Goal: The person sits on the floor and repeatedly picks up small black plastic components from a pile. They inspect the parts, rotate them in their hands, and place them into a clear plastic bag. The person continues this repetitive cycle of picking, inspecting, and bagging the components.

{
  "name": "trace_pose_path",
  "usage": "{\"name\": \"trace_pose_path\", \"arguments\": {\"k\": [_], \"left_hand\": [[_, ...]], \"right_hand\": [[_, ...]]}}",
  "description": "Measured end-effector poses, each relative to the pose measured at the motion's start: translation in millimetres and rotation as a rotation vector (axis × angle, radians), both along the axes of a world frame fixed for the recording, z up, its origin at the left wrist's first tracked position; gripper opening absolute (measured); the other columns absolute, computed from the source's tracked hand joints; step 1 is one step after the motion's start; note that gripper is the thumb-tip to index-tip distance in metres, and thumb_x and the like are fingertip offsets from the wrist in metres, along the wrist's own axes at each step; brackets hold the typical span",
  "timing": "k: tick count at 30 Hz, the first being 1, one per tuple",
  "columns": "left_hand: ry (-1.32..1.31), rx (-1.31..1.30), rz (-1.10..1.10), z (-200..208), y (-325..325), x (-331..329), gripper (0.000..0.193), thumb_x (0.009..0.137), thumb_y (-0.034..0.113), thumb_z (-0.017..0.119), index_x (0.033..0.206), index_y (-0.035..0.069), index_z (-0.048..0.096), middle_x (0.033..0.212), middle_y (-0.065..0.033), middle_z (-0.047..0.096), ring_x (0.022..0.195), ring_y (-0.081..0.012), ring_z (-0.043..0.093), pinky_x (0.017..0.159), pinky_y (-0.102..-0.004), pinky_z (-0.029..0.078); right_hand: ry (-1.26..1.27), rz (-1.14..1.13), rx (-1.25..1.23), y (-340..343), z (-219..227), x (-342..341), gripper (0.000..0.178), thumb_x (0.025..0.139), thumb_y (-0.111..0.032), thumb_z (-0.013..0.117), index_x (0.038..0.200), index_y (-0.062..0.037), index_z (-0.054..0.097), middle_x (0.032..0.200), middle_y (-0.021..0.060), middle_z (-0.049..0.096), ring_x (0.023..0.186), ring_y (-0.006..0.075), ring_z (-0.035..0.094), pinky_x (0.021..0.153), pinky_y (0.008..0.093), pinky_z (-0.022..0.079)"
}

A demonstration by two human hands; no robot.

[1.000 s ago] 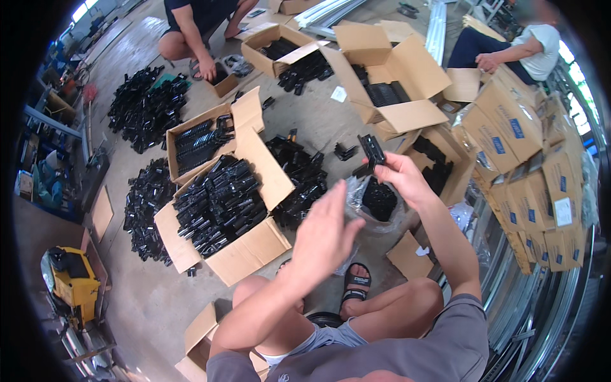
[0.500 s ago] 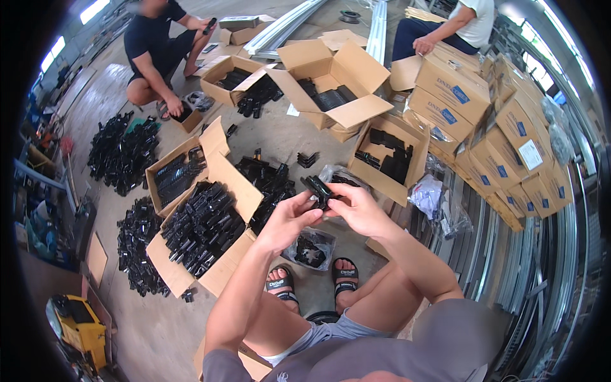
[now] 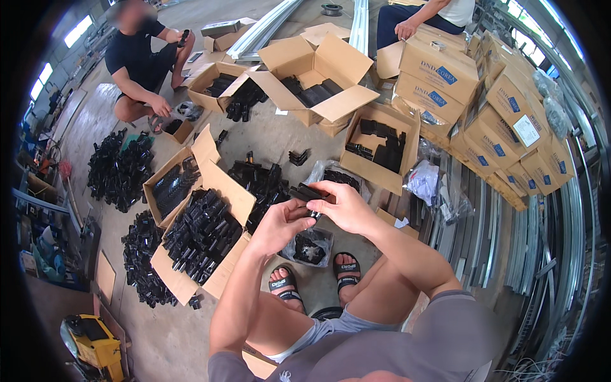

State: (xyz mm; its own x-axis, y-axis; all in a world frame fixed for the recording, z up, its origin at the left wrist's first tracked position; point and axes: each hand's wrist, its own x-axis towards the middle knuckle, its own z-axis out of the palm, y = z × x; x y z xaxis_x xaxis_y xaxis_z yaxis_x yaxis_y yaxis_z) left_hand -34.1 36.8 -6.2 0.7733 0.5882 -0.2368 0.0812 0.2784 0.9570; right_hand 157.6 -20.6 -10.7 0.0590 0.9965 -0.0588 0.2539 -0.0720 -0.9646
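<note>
Both my hands are closed on one black part (image 3: pixel 305 192), a short angular piece held up in front of my knees; its exact kind is unclear. My left hand (image 3: pixel 280 223) grips it from the left and below. From the right, my right hand (image 3: pixel 339 205) pinches it, with the thumb across its front. Beneath my hands stands a small tub (image 3: pixel 328 240) lined with clear plastic, with small black pieces inside. To the left, an open carton (image 3: pixel 169 272) is heaped with black parts (image 3: pixel 202 235). Another pile of black parts (image 3: pixel 259 184) lies just beyond my left hand.
More open cartons (image 3: pixel 356 57) stand ahead, and loose black piles (image 3: pixel 119 167) lie at left. Stacked closed cartons (image 3: pixel 439 70) rest on a pallet at right, beside long metal profiles (image 3: pixel 474 248). Two people sit across from me; a yellow machine (image 3: pixel 95 347) stands lower left.
The black part has turned in my fingers and now lies flatter, with my right hand further over it. The person at left has lifted a hand from the small box.
</note>
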Motion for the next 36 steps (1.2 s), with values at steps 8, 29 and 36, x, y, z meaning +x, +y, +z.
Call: {"name": "trace_pose_path", "arguments": {"k": [8,29,36], "left_hand": [[-0.089,0.035,0.089,5,-10,-6,0.027,0.089,0.004,0.071,0.110,-0.009,0.062,0.098,-0.0069,0.069,0.091,-0.0069,0.059,0.079,-0.0276,0.052],[-0.473,-0.545,-0.059,8,-7,-9,0.047,0.095,0.021,0.066,0.130,-0.006,0.053,0.118,-0.0149,0.066,0.110,-0.0223,0.066,0.096,-0.0340,0.057],[-0.462,-0.506,-0.009,22,-22,-12,0.046,0.093,0.023,0.069,0.129,-0.003,0.056,0.117,-0.0118,0.067,0.106,-0.0202,0.067,0.095,-0.0327,0.055]], "right_hand": [[0.016,0.008,0.035,-1,5,-6,0.040,0.087,-0.020,0.073,0.119,0.0025,0.064,0.102,0.0161,0.072,0.086,0.0179,0.070,0.078,0.0328,0.053],[0.337,0.092,0.427,-8,8,-13,0.032,0.102,-0.016,0.055,0.128,0.0026,0.055,0.131,0.0124,0.060,0.112,0.0174,0.060,0.097,0.0294,0.047],[0.210,0.002,0.619,-8,12,-12,0.029,0.088,-0.001,0.071,0.116,0.0000,0.064,0.118,0.0116,0.062,0.105,0.0201,0.062,0.094,0.0319,0.049]]}}
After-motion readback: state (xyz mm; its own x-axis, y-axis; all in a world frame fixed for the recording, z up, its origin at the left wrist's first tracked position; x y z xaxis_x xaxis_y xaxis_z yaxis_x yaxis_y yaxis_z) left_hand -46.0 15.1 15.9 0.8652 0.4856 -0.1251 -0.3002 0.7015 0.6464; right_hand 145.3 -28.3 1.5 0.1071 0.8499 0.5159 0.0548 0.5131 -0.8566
